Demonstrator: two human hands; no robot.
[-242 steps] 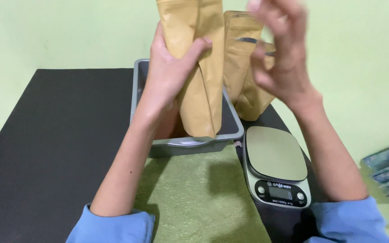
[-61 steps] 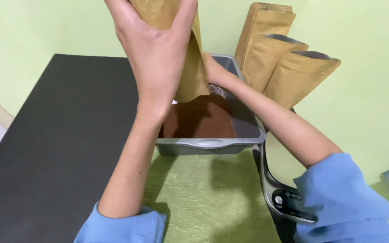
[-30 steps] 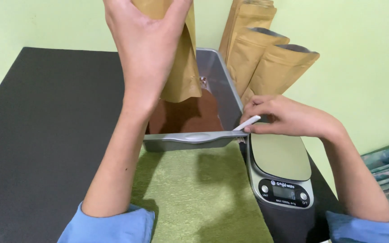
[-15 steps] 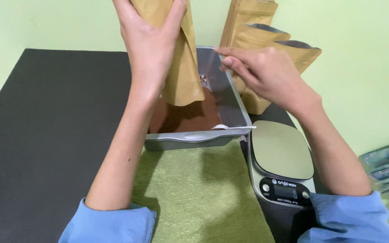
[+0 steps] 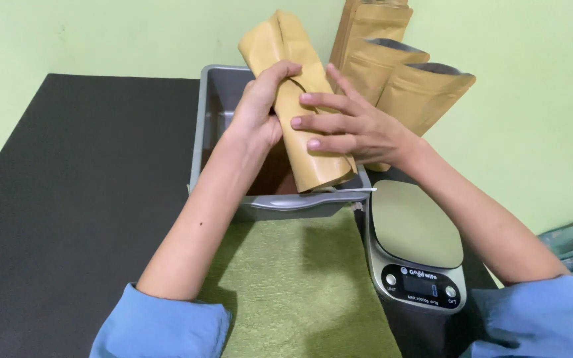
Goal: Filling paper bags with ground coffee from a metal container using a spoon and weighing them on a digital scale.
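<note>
Tub's [image 5: 215, 119] contents — mostly behind pouch [image 5: 300, 113] and hands — indistinct.

A tan paper pouch [image 5: 300, 106] is held tilted over the grey tub [image 5: 280, 202], the left hand [image 5: 260, 109] gripping its middle and the right hand [image 5: 353, 129] flat against its lower part. Three more tan pouches [image 5: 399, 73] stand open against the green wall behind. The kitchen scale [image 5: 416, 248] has a small dark screen [image 5: 418, 285] on its front edge
</note>
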